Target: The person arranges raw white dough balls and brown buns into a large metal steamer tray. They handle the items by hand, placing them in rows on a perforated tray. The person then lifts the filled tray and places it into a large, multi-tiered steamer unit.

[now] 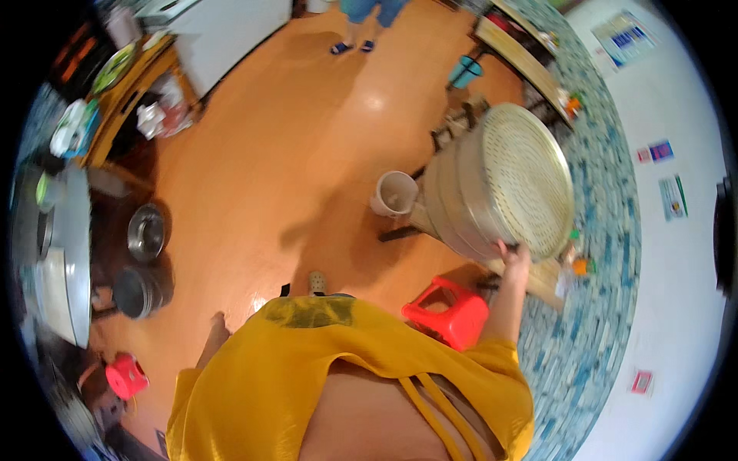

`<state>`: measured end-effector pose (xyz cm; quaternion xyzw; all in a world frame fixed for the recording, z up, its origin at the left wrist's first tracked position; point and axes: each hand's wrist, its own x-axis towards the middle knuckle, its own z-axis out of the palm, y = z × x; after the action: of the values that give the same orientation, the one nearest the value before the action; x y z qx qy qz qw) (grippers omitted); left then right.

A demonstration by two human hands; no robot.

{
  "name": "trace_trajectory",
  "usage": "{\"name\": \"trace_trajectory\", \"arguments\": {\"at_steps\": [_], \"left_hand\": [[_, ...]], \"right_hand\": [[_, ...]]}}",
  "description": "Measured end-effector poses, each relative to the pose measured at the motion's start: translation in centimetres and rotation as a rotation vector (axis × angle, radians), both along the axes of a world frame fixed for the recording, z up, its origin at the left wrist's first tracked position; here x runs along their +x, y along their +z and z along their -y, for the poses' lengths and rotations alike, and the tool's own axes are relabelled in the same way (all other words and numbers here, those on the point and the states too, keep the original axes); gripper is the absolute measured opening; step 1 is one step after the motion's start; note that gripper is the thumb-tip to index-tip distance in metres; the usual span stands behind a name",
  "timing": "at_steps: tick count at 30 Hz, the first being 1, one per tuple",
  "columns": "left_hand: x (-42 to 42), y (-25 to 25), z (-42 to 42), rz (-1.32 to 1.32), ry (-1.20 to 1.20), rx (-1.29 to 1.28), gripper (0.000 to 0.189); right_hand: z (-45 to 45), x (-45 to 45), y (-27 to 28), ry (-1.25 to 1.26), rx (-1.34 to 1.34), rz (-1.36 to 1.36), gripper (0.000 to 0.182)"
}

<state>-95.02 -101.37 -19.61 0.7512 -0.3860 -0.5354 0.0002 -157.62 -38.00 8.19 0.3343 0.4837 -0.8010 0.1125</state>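
A stack of large round metal steamer tiers (461, 190), with a perforated tray face (527, 178) turned up, stands tilted in view at the right over a wooden bench. My right hand (513, 253) touches the near rim of the stack, thumb and fingers at its edge; whether it bears the weight cannot be told. My left hand (218, 325) hangs low beside the body, partly hidden by the yellow shirt, and its fingers are hard to make out. Just left of the stack is a white bucket (395, 193). Below the stack, near my right forearm, is a red plastic stool (450, 314).
Another person (372, 11) stands at the far end. Metal basins (146, 231) and stacked dark pots (135, 293) lie at the left by a metal counter (81, 242). A small red stool (127, 376) is lower left. Wooden tables (522, 63) line the tiled wall; a teal bin (466, 72) stands beside them.
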Motion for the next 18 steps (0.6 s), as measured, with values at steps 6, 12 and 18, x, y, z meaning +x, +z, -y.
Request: {"name": "trace_trajectory", "arguments": {"at_steps": [6, 12, 18], "left_hand": [[-0.4, 0.9, -0.1, -0.02, 0.01, -0.008, 0.048], [3.0, 0.1, -1.1, 0.034, 0.058, 0.032, 0.046], [3.9, 0.9, -1.7, 0.068, 0.064, 0.027, 0.045]], "right_hand": [[0.0, -0.7, 1.4, -0.121, -0.122, 0.184, 0.053], [4.3, 2.6, 5.7, 0.006, 0.764, -0.161, 0.062], [4.5, -3.8, 9.9, 0.392, 1.995, -0.486, 0.069]]}}
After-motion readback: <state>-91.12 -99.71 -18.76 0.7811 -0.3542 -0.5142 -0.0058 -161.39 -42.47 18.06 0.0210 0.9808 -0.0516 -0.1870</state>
